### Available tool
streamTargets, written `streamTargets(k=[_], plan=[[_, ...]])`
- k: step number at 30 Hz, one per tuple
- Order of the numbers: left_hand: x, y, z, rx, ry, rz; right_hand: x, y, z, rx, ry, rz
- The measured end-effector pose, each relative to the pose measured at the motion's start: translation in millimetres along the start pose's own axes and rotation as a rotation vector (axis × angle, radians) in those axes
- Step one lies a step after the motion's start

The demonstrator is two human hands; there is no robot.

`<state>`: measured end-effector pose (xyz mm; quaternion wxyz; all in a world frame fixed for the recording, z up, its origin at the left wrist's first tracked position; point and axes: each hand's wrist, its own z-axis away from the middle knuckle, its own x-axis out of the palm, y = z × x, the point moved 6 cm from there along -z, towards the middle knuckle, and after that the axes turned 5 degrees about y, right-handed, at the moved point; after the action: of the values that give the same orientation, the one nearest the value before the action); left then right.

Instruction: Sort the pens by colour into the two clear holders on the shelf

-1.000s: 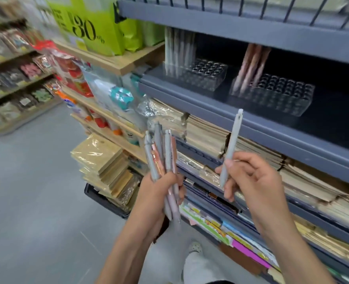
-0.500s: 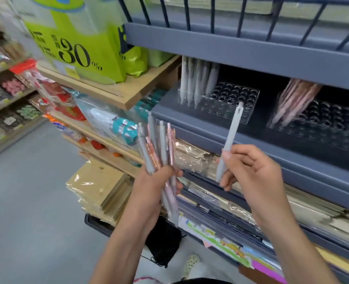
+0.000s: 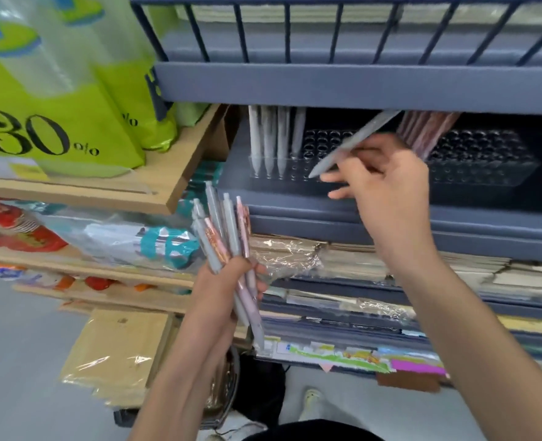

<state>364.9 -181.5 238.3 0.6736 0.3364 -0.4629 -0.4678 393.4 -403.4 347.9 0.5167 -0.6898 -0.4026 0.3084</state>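
Grey pen (image 3: 349,144) pinched in right hand (image 3: 387,186) lies tilted, tip down-left just over left holder (image 3: 273,175) on shelf (image 3: 295,202), while left hand (image 3: 228,291), lower & farther, grips mixed pens (image 3: 228,230).

The single camera is sitting on the person's head, facing forward and tilting down at the grey shelf (image 3: 295,203) from close in front, a little to its left. Its wide lens is bowing the edges of the scene. Both forearms are showing from the bottom edge upward. The left hand (image 3: 228,291) is gripping a bundle of pens (image 3: 228,230) low at centre. The right hand (image 3: 387,189) is pinching a grey pen (image 3: 349,144) higher up, in front of the left clear holder (image 3: 282,173) and right clear holder (image 3: 486,168). A wire rail (image 3: 327,33) is filling the top of the view, and wooden shelves (image 3: 104,189) with green packs (image 3: 56,100) are taking the left side. The floor (image 3: 18,361) and a shoe (image 3: 311,397) are lying along the bottom. Everything is looking slightly soft.
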Motion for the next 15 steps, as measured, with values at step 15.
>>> streamTargets(k=[15], plan=[[-29, 10, -11, -0.043, -0.112, -0.059, 51, -2, -26, -0.158, 0.082, 0.572]])
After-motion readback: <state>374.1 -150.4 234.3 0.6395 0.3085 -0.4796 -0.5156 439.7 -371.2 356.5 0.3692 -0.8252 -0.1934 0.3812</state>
